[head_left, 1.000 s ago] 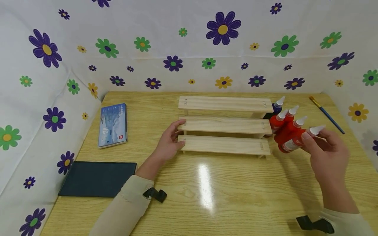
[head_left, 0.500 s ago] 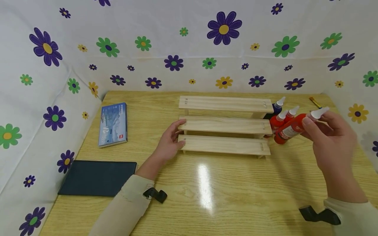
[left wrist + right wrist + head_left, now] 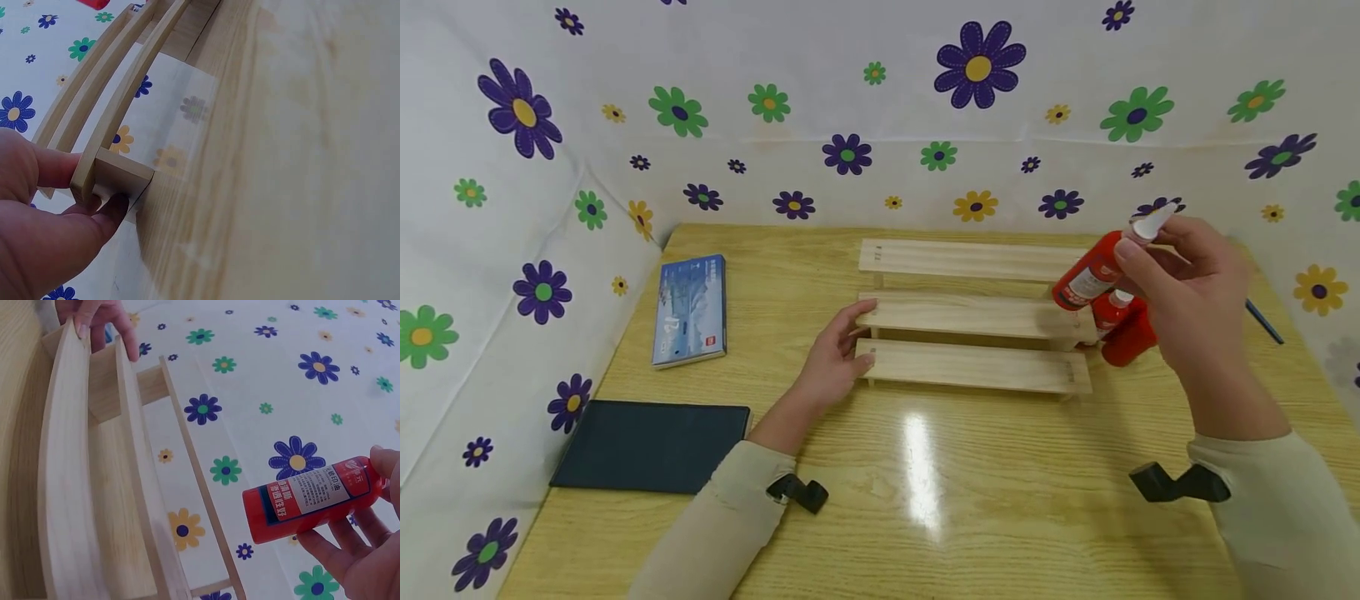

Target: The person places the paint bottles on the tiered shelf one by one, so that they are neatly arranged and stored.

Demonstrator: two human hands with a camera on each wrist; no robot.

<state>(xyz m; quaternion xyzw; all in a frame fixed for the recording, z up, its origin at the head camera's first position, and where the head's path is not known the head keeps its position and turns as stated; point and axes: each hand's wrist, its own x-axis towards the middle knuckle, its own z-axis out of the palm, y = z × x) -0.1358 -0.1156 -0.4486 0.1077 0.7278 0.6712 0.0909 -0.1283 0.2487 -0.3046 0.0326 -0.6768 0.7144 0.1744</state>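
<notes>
A pale wooden rack with three stepped planks [image 3: 970, 363] stands on the table. My left hand [image 3: 831, 357] holds its left end; the left wrist view shows the thumb and a finger [image 3: 59, 167] around the front plank's end. In my right hand [image 3: 1206, 292] is a red ink bottle [image 3: 1093, 273] with a white pointed nozzle, gripped near the nozzle end. The bottle is tilted, base down to the left, and raised over the right end of the upper planks. Its printed label [image 3: 312, 490] faces the right wrist camera.
More red bottles [image 3: 1129, 337] stand at the rack's right end, partly hidden by my right hand. A blue paintbrush handle [image 3: 1265, 322] lies farther right. On the left are a blue picture box [image 3: 691, 308] and a dark flat board [image 3: 647, 446]. Flowered cloth walls surround the table.
My right hand has lifted the red ink bottle away from the others, up and leftward over the rack. The dark blue bottle is now hidden. My left hand keeps its place on the rack.
</notes>
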